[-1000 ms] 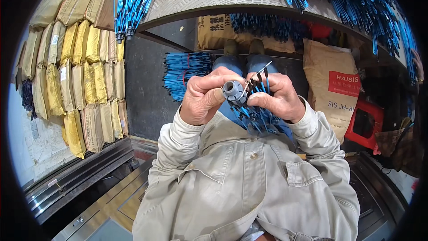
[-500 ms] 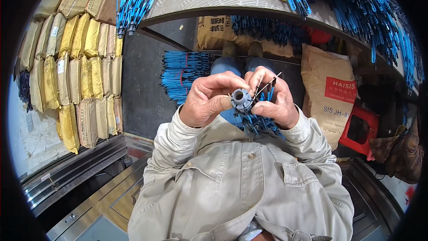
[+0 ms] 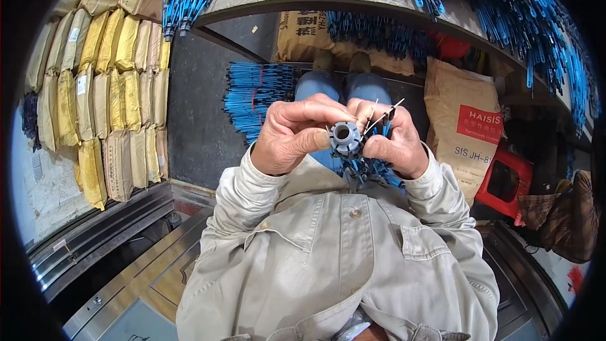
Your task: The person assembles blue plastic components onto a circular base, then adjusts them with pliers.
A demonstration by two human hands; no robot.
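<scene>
One grey hub (image 3: 346, 146) between left hand (image 3: 289, 139) and right hand (image 3: 400, 144)

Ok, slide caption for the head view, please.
Left hand and right hand at a grey slotted hub, blue bundles lying to the left.

beige long-sleeved button-front work shirt (image 3: 328, 265), flapped chest pockets (image 3: 425, 243), tan round button (image 3: 355, 213), creased sleeves (image 3: 243, 205), close-fitting cuffs (image 3: 257, 174), blue jeans (image 3: 318, 86), olive-brown footwear (image 3: 322, 59)

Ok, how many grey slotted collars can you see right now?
1: the grey slotted collar is between the left hand and the right hand, its round opening facing up toward the camera. Others may be hidden among the piled blue sticks.
</scene>
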